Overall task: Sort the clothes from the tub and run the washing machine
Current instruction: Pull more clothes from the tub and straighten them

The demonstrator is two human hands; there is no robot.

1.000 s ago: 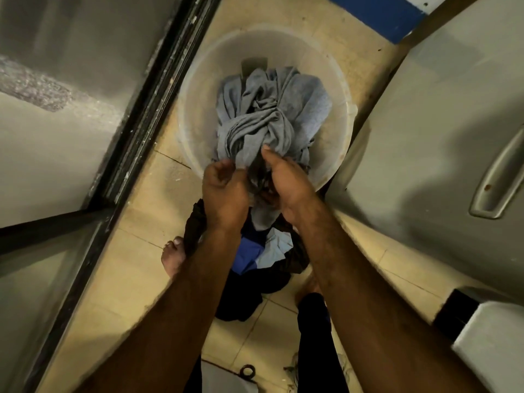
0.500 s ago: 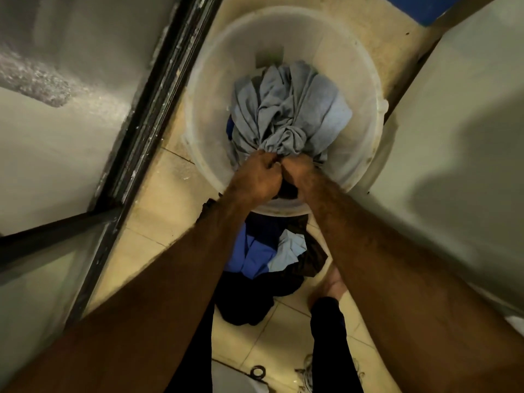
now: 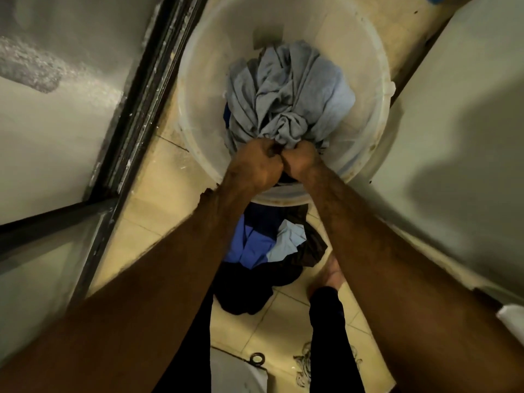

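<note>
A translucent white tub (image 3: 365,80) stands on the tiled floor ahead of me. Inside it lies a bunched grey-blue garment (image 3: 286,97), with a bit of dark blue cloth showing under its left side. My left hand (image 3: 255,165) and my right hand (image 3: 302,163) sit side by side at the near inner wall of the tub, both fisted on the near end of the grey-blue garment. A pile of sorted clothes (image 3: 266,251), dark blue, bright blue and light blue, lies on the floor between the tub and my feet.
A dark metal door frame (image 3: 136,109) with frosted panels runs along the left. A pale appliance wall (image 3: 453,137) closes in on the right. My bare right foot (image 3: 329,276) is on the tiles, and a small black ring (image 3: 257,358) lies near the bottom.
Both hands have gone from above the tub's near rim down into it and closed together on the garment. The view has moved closer to the tub.
</note>
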